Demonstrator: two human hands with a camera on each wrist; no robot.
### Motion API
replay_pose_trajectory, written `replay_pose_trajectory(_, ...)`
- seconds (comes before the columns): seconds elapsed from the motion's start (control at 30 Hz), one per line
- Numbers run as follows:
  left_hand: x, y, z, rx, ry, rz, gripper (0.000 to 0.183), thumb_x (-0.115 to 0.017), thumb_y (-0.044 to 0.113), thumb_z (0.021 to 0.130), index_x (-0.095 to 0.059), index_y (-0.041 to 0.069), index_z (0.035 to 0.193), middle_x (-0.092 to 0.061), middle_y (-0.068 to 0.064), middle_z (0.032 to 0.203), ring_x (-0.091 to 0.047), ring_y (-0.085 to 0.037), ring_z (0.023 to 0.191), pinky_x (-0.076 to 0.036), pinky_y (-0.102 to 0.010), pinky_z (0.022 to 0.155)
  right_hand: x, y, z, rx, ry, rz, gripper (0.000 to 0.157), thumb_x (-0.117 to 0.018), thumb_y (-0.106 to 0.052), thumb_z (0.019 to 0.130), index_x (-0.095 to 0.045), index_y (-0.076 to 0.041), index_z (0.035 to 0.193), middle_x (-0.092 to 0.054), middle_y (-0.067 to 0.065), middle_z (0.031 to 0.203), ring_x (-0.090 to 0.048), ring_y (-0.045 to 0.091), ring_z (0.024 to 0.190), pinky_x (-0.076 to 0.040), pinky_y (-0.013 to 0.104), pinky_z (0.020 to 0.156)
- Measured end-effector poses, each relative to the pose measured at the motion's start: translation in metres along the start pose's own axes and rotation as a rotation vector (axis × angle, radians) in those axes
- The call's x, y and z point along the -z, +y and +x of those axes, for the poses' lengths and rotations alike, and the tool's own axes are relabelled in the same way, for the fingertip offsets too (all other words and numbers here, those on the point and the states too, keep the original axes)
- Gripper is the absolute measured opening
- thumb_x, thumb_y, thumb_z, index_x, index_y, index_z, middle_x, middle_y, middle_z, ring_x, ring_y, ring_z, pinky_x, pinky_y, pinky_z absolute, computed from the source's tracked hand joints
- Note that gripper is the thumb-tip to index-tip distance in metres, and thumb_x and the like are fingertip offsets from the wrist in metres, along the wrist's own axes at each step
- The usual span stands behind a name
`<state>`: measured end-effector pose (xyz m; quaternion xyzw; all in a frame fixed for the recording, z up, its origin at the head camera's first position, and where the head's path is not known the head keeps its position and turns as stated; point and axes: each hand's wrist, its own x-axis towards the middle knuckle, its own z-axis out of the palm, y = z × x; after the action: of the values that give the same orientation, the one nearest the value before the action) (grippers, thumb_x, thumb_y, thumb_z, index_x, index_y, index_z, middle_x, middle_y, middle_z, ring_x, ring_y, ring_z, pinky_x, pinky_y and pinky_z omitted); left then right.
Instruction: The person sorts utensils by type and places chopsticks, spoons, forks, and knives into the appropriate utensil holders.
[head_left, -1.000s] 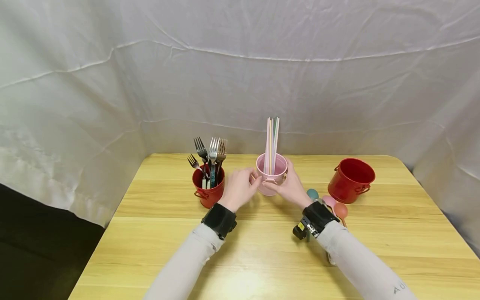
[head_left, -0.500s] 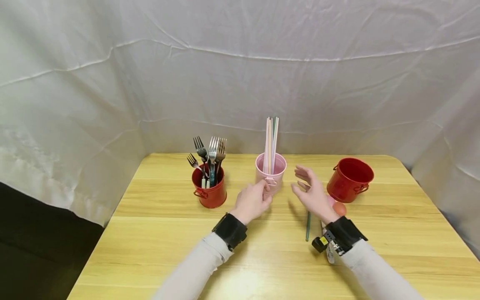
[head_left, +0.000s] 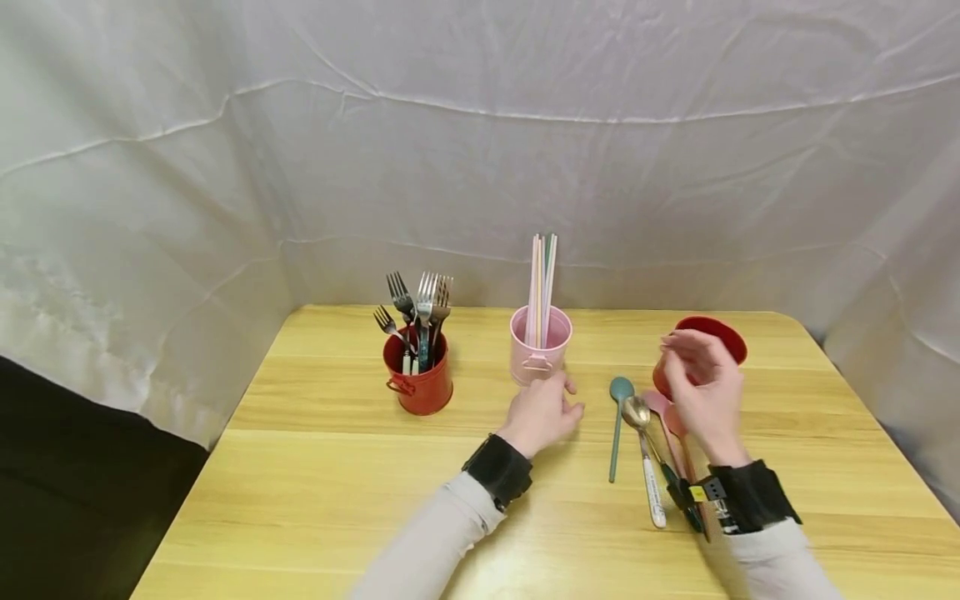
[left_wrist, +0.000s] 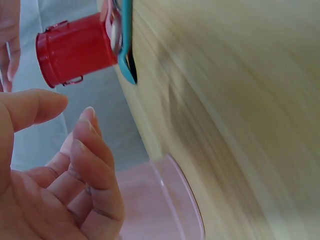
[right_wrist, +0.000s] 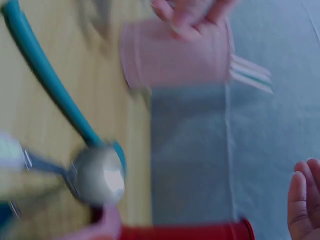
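Note:
My left hand is just in front of the pink bucket, fingers loosely bent with nothing in them; the left wrist view shows a gap between thumb and fingertips. Long thin pastel sticks stand upright in that bucket. Over to the right, my right hand hovers in front of a red bucket, covering much of it. Its fingers curve loosely around nothing. Below and left of it several spoons lie side by side, among them a teal spoon, a metal spoon and a pink spoon.
Another red bucket stands at the left, filled with several forks, tines up. All of this is on a wooden table. A pale cloth hangs behind the table's back edge.
Both hands have come off the pink bucket. The right hand has moved right to the red bucket, uncovering the spoons; the left has drawn slightly toward me and right.

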<state>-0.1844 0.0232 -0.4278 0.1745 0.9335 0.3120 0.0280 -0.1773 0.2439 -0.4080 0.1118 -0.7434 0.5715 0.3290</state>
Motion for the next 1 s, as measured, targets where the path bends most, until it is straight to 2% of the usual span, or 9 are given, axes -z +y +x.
replay_pose_trajectory(0.07, -0.004, 0.006, 0.003, 0.009, 0.002, 0.006, 0.023, -0.069, 0.030, 0.093, -0.064, 0.014, 0.109, -0.069, 0.005, 0.079, -0.059, -0.004, 0.064, -0.042, -0.019, 0.053, 0.010, 0.003, 0.006, 0.022, 0.073, -0.026, 0.026, -0.059, 0.013, 0.089, -0.061, 0.015, 0.115, -0.072, -0.012, 0.104, -0.070, -0.001, 0.093, -0.053, 0.008, 0.082)
replay_pose_trajectory(0.23, -0.014, 0.019, 0.009, 0.034, 0.015, 0.014, 0.025, -0.070, 0.032, 0.093, -0.066, 0.014, 0.111, -0.070, 0.007, 0.077, -0.059, -0.002, 0.064, -0.041, -0.017, 0.055, 0.031, 0.014, 0.019, -0.012, 0.229, -0.048, 0.030, -0.061, 0.008, 0.088, -0.061, 0.012, 0.119, -0.070, -0.012, 0.105, -0.067, 0.001, 0.096, -0.052, 0.008, 0.083)
replay_pose_trajectory(0.33, -0.020, 0.027, 0.011, 0.066, 0.018, 0.042, 0.027, -0.070, 0.035, 0.093, -0.067, 0.015, 0.111, -0.068, 0.007, 0.074, -0.059, -0.005, 0.066, -0.042, -0.018, 0.056, 0.043, 0.020, 0.024, -0.044, 0.284, -0.051, 0.037, -0.066, 0.005, 0.087, -0.061, 0.004, 0.123, -0.068, -0.010, 0.109, -0.064, 0.007, 0.103, -0.052, 0.011, 0.088)
replay_pose_trajectory(0.4, -0.025, 0.032, 0.012, 0.088, 0.020, 0.079, 0.029, -0.070, 0.038, 0.092, -0.068, 0.017, 0.112, -0.069, 0.006, 0.077, -0.061, -0.007, 0.070, -0.043, -0.019, 0.059, 0.049, 0.023, 0.025, -0.083, 0.288, -0.075, 0.045, -0.070, 0.002, 0.085, -0.059, -0.001, 0.129, -0.065, -0.011, 0.114, -0.062, 0.008, 0.109, -0.050, 0.012, 0.092)
replay_pose_trajectory(0.53, -0.034, 0.041, 0.014, 0.116, 0.021, 0.149, 0.029, -0.072, 0.042, 0.090, -0.069, 0.018, 0.107, -0.072, 0.003, 0.087, -0.064, -0.011, 0.076, -0.044, -0.022, 0.059, 0.060, 0.028, 0.026, -0.184, 0.239, -0.149, 0.062, -0.075, -0.003, 0.084, -0.050, -0.009, 0.141, -0.055, -0.015, 0.127, -0.051, 0.005, 0.122, -0.046, 0.014, 0.101)
replay_pose_trajectory(0.73, -0.045, 0.054, 0.018, 0.145, 0.017, 0.217, 0.027, -0.072, 0.044, 0.090, -0.064, 0.018, 0.091, -0.062, 0.004, 0.075, -0.058, -0.011, 0.066, -0.042, -0.025, 0.053, 0.068, 0.036, 0.025, -0.341, 0.128, -0.180, 0.078, -0.077, -0.010, 0.086, -0.036, -0.025, 0.150, -0.043, -0.010, 0.145, -0.039, 0.007, 0.135, -0.036, 0.027, 0.120)
replay_pose_trajectory(0.87, -0.055, 0.062, 0.016, 0.182, 0.029, 0.258, 0.028, -0.074, 0.045, 0.087, -0.066, 0.020, 0.093, -0.069, 0.004, 0.082, -0.066, -0.013, 0.074, -0.048, -0.027, 0.058, 0.070, 0.040, 0.022, -0.423, 0.008, -0.197, 0.089, -0.076, -0.013, 0.087, -0.022, -0.029, 0.156, -0.030, 0.001, 0.160, -0.029, 0.016, 0.148, -0.027, 0.038, 0.127)
replay_pose_trajectory(1.0, -0.063, 0.067, 0.015, 0.203, 0.039, 0.290, 0.032, -0.076, 0.047, 0.085, -0.068, 0.020, 0.101, -0.074, 0.002, 0.091, -0.071, -0.015, 0.081, -0.051, -0.027, 0.062, 0.071, 0.048, 0.023, -0.465, -0.062, -0.208, 0.097, -0.076, -0.015, 0.088, -0.012, -0.030, 0.159, -0.019, 0.010, 0.166, -0.019, 0.025, 0.154, -0.022, 0.045, 0.129)
